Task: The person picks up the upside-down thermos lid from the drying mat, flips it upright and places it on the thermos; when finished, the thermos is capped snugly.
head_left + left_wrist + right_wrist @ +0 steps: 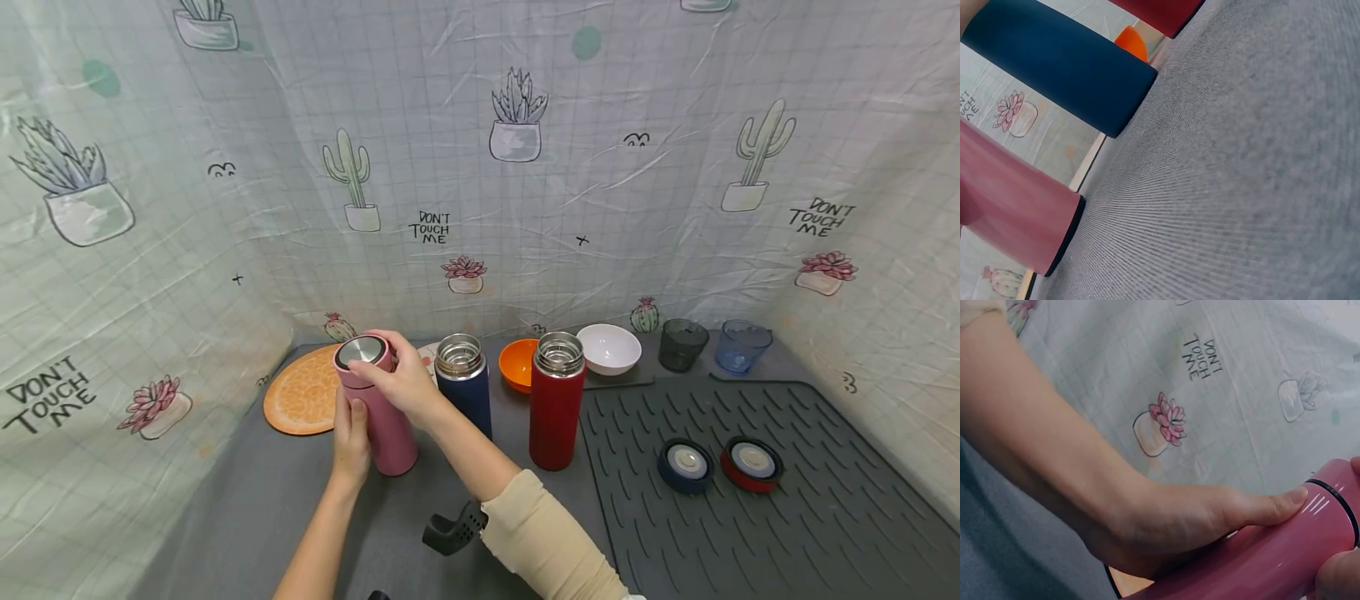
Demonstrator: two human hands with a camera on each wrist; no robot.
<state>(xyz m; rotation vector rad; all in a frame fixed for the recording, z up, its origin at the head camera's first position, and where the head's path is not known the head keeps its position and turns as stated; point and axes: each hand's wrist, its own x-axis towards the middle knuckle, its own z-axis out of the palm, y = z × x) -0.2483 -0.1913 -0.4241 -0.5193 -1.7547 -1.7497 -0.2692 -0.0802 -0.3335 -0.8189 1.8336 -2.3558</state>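
- Left hand (351,442) is wrapping around the body of the pink flask (381,417), thumb lying up the front, fingers curled behind it, so it's clamped on the bottle.
- Right hand (401,379) is gripping the flask's pink lid (363,356) from the side, fingers curled over the rim; the steel disc on top is showing.
- The flask is standing upright on the grey table (262,500), base down.
- Right next to the grip, on the right-hand side, a navy flask (465,379) is standing open, and past that a red flask (557,400), also open.
- Behind the grip, to the left, an orange-slice mat (300,392) is lying flat.
- Behind the open flasks: an orange bowl (517,362) and a white bowl (609,347).
- Well off to the right, a dark ribbed drying mat (750,533) is carrying a navy lid (686,465) and a red lid (752,463), side by side.
- Far back right, a dark cup (682,343) and a blue cup (741,345) are sitting near each other.
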